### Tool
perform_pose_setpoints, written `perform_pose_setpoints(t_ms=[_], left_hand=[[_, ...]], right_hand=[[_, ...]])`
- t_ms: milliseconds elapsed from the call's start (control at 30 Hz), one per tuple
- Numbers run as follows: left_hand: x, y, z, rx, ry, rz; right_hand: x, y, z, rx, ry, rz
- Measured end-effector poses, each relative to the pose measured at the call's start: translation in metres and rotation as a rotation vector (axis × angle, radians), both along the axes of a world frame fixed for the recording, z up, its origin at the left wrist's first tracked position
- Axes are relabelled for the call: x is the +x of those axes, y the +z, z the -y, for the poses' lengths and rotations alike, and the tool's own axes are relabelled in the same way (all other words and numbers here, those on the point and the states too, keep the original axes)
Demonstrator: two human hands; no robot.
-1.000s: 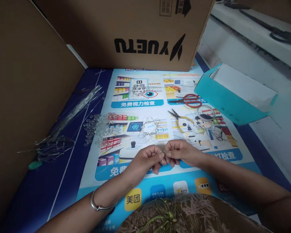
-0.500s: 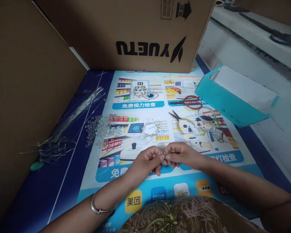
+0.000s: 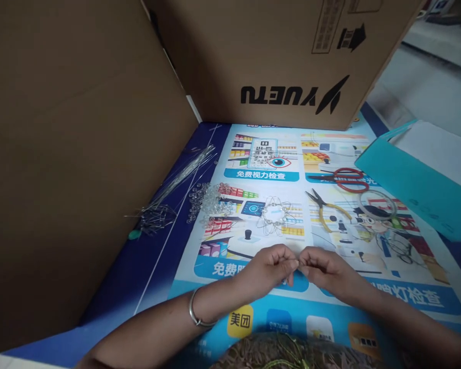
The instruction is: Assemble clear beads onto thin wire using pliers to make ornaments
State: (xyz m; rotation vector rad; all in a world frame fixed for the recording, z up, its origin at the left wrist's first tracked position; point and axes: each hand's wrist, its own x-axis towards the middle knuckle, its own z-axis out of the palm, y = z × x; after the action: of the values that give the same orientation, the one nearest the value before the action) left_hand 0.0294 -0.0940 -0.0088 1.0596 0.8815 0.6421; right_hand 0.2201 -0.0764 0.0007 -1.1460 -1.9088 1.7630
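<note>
Two hands meeting | left hand [image 3: 271,267] and right hand [image 3: 325,269] pinching something tiny, unidentifiable, fingertip to fingertip | keeping both steady, close above poster [image 3: 253,287]

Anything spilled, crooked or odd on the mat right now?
Nothing looks damaged. The clear beads lie in a loose scatter at the poster's left edge, beside the wire bundle. The left hand and right hand meet fingertip to fingertip; what they pinch is too small to see.
</note>
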Motion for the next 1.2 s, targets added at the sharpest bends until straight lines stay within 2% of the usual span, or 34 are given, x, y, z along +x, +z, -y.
perform_pose_setpoints(t_ms=[133,267,400,500,600,767,900,933,1100,1200], left_hand=[[0.000,0.000,0.005,0.187,-0.041,-0.162],[0.000,0.000,0.008,0.337,-0.091,-0.358],[0.000,0.000,0.010,0.637,-0.137,-0.627],[0.000,0.000,0.011,0.831,-0.223,-0.787],[0.001,0.001,0.012,0.939,-0.291,-0.892],[-0.008,0.009,0.013,0.999,-0.272,-0.948],[-0.044,0.016,0.019,0.957,-0.258,-1.115],[-0.056,0.016,0.021,0.920,-0.232,-1.178],[-0.110,0.013,0.018,0.776,0.093,-1.526],[-0.121,0.008,0.010,0.746,0.087,-1.603]], right_hand=[[0.002,-0.004,0.004,0.111,0.041,0.116],[0.002,-0.006,0.007,0.297,0.114,0.284],[0.004,-0.006,0.010,0.477,0.203,0.376],[0.006,-0.010,0.012,0.529,0.233,0.433],[0.006,-0.013,0.013,0.575,0.242,0.477],[0.004,-0.014,0.012,0.555,0.233,0.469],[0.002,-0.011,0.011,0.531,0.253,0.463],[0.001,-0.010,0.010,0.524,0.256,0.458],[-0.002,-0.010,0.008,0.516,0.256,0.456],[-0.002,-0.009,0.008,0.509,0.260,0.469]])
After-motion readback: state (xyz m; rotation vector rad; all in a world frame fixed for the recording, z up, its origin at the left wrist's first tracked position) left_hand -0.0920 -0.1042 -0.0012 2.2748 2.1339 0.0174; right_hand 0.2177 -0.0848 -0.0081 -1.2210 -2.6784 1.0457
